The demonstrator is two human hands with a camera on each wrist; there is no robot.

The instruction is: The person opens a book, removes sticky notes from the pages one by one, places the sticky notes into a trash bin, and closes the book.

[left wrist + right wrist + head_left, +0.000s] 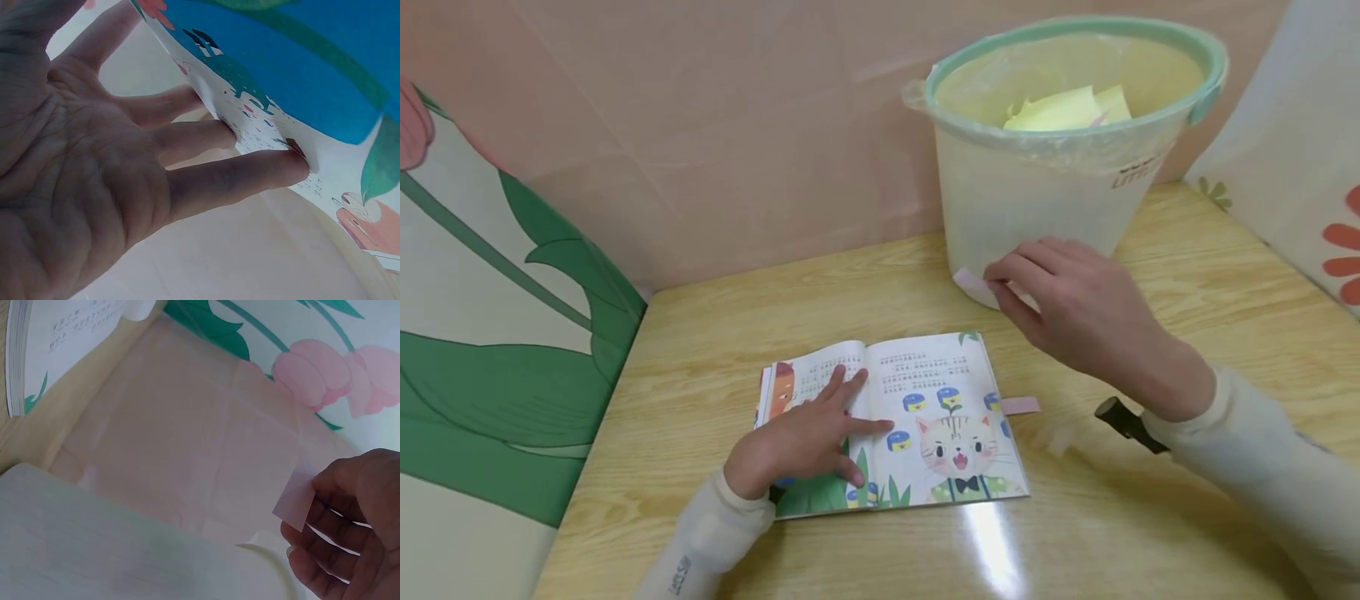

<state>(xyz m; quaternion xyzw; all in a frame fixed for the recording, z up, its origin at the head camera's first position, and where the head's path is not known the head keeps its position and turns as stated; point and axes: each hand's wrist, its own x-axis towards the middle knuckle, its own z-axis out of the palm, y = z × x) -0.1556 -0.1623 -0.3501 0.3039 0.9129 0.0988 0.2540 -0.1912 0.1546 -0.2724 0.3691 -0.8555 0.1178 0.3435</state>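
Observation:
An open picture book [925, 417] with a cartoon cat lies flat on the wooden table [1187, 317]. My left hand [808, 433] rests on its left page with straight, spread fingers [237, 178] pressing the paper. My right hand [1075, 308] hovers in front of the bin and pinches a small pale pink paper slip [972, 281] [295, 501] between thumb and fingertips. Another pink slip [1019, 405] sticks out from the book's right edge.
A translucent bin [1045, 158] with a green rim and plastic liner stands at the back of the table, with yellow paper [1063, 108] inside. Flower-patterned panels [490, 292] flank the table on the left and right. A pink wall [715, 125] is behind.

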